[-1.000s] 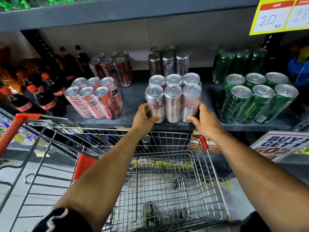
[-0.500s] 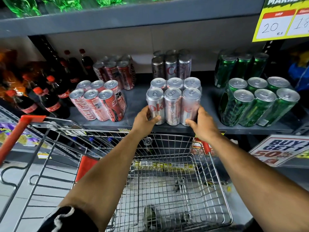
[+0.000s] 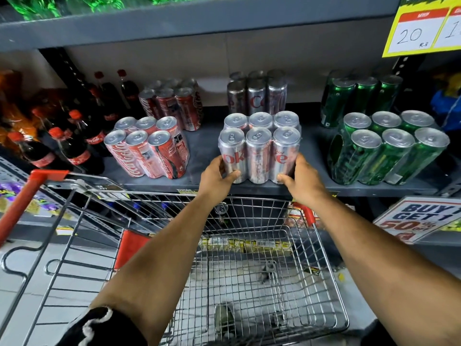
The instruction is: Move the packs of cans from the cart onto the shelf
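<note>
Left hand and right hand clamp the shrink-wrapped silver six-can pack on the grey metal shelf — likely heavy, film slick; grip low on the sides.

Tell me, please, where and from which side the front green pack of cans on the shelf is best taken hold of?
Grip the front green pack by its two short ends, one hand each, coming from the shelf's open front edge. It is wide, the shrink-wrap looks slippery, and the oval opening in its left end offers the fingers purchase. I would avoid the smooth can tops.
</note>
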The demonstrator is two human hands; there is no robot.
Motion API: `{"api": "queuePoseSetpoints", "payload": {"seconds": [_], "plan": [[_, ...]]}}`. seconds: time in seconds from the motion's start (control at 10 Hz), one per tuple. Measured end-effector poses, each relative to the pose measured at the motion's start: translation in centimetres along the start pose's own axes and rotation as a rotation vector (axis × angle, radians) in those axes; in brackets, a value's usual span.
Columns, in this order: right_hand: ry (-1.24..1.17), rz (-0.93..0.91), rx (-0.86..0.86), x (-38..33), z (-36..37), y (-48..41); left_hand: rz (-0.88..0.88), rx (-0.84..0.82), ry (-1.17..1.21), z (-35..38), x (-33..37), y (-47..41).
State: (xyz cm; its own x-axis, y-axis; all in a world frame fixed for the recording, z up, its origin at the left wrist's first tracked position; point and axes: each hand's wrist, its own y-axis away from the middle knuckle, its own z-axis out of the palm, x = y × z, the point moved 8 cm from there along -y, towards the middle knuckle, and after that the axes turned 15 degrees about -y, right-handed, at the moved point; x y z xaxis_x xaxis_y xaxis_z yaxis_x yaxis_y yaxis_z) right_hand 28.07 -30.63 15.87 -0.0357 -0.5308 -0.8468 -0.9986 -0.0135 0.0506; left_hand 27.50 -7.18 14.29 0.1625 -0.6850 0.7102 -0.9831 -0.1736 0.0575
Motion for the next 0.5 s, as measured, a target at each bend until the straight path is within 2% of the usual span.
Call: {"api": "queuePoseSetpoints", "payload": {"seconds": [0.3, 0.4, 0.5], "plan": [[-0.021, -0.017, -0.001, 0.1, 0.6, 0.0, -0.019, -0.051, 0.013, -0.1, -0.6, 0.2], [0.009, -0.032, -0.016, -0.5, 0.0, 0.5, 0.035, -0.04, -0.061, -0.9, 0.9, 1.3], [-0.025, -0.06, 0.082, -0.7, -1.3, 1.1, 0.13, 0.12, -0.199, -3.3, 2.2, 2.4]]}}
